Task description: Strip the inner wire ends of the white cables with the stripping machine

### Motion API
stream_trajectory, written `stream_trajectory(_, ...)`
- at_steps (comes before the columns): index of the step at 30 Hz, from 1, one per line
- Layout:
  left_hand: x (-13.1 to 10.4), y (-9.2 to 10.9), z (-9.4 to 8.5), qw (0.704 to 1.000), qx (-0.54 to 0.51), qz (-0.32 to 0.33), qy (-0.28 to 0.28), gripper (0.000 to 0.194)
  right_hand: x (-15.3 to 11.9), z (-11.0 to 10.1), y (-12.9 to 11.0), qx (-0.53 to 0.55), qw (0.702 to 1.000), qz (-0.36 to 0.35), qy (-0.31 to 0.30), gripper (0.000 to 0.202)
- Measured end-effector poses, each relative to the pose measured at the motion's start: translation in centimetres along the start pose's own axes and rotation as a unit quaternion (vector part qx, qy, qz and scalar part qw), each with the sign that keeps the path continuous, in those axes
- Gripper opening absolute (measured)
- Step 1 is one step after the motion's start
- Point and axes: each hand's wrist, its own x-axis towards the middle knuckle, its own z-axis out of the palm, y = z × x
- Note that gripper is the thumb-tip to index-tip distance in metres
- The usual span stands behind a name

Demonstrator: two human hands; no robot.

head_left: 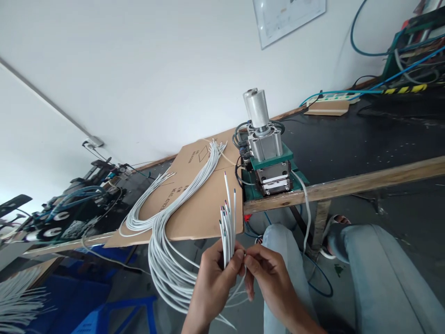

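Observation:
My left hand (216, 280) is wrapped round a bundle of white cables (227, 232), whose ends stand upright above the fist. Small dark and coloured cores show at the cut tips, and two cables rise higher than the others. Close against the left thumb, my right hand (273, 278) pinches what looks like the end of a single white cable; the fingertips mostly hide it. Below, the long cables (163, 260) hang in a loop off the table edge and run back up to a larger bunch (194, 185) lying on a cardboard sheet (215, 208).
A pneumatic press (266, 144) on a green base stands at the table's wooden edge (347, 183). A grey hose (306, 208) hangs beside it. More machinery (66, 213) is at left, above a blue stool (128, 306). Other white cables (21, 297) lie lower left.

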Motion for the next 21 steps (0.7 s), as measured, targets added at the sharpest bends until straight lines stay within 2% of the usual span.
stream_trajectory(9,0.3,-0.1,0.2,0.999,0.034,0.013,0.021,0.026,0.1,-0.3,-1.4,-0.025,0.999,0.006,-0.02,0.04)
stream_trajectory(21,0.3,-0.3,0.2,0.999,0.037,0.015,0.03,0.024,0.2,-0.4,-1.3,-0.032,0.999,0.017,-0.024,0.039)
